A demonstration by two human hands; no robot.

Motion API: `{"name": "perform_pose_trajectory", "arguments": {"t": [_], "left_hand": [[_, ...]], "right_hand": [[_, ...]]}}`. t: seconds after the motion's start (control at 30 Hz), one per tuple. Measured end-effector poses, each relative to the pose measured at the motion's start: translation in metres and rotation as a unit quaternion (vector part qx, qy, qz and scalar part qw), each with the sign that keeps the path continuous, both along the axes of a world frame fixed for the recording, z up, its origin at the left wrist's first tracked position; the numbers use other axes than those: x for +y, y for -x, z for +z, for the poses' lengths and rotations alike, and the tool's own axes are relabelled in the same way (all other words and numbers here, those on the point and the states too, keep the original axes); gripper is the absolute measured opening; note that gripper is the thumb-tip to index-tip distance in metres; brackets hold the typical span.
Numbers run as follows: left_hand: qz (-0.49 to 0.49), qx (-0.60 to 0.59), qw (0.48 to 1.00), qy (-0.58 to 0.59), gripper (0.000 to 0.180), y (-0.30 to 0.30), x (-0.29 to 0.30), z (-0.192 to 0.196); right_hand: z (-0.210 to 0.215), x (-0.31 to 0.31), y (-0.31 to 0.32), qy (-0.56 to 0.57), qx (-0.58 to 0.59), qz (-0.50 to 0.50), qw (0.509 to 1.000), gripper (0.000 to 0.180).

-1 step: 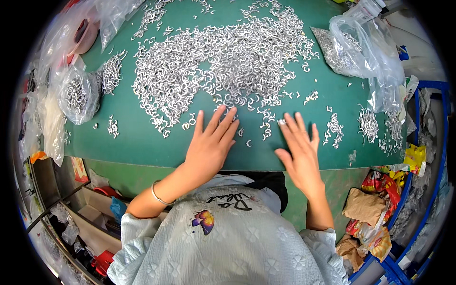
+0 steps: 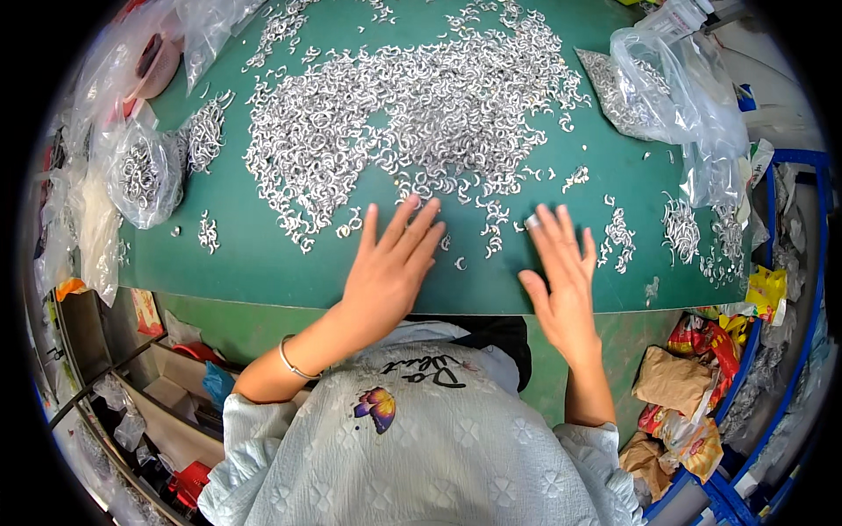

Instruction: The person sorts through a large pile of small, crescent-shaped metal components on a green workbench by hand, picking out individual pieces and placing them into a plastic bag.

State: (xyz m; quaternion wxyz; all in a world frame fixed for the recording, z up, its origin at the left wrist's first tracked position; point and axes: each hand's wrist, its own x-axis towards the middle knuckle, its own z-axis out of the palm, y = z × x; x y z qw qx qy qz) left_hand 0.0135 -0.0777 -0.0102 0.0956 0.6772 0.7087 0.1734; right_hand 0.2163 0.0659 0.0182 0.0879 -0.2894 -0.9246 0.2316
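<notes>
A wide heap of small silvery crescent-shaped pieces (image 2: 456, 114) spreads over the green tabletop (image 2: 254, 272). My left hand (image 2: 392, 259) lies palm down at the heap's near edge, fingers stretched and slightly apart, fingertips close to the nearest pieces. My right hand (image 2: 563, 272) is also palm down with fingers extended, between a short trail of loose pieces (image 2: 493, 226) and a small cluster (image 2: 617, 235) to its right. A whitish spot shows on the tip of its index finger. Neither hand holds anything that I can see.
At the left, a clear plastic bag (image 2: 146, 180) of crescent pieces stands beside a small pile (image 2: 207, 136). Another filled clear bag (image 2: 645, 88) lies at the back right. More piles (image 2: 680, 230) sit near the right edge. Blue shelving (image 2: 811, 263) stands beyond, with packets below.
My right hand has shifted slightly to the right, away from the loose trail, its fingers a little closer together. My left hand has barely moved.
</notes>
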Motion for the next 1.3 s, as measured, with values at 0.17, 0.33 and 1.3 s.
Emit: {"name": "perform_pose_trajectory", "arguments": {"t": [0.17,0.33,1.3], "left_hand": [[-0.107,-0.029,0.994,0.005,0.052,-0.022,0.006,0.003],[-0.073,-0.031,0.996,-0.029,0.049,-0.004,-0.007,0.002],[-0.084,-0.125,0.987,-0.055,0.038,-0.008,-0.007,0.0]], "right_hand": [[0.004,-0.008,0.003,0.0,-0.044,0.037,0.998,0.059],[-0.004,0.002,-0.02,0.032,0.018,0.001,0.999,0.062],[-0.009,-0.007,0.0,-0.082,-0.057,-0.008,0.995,0.065]]}}
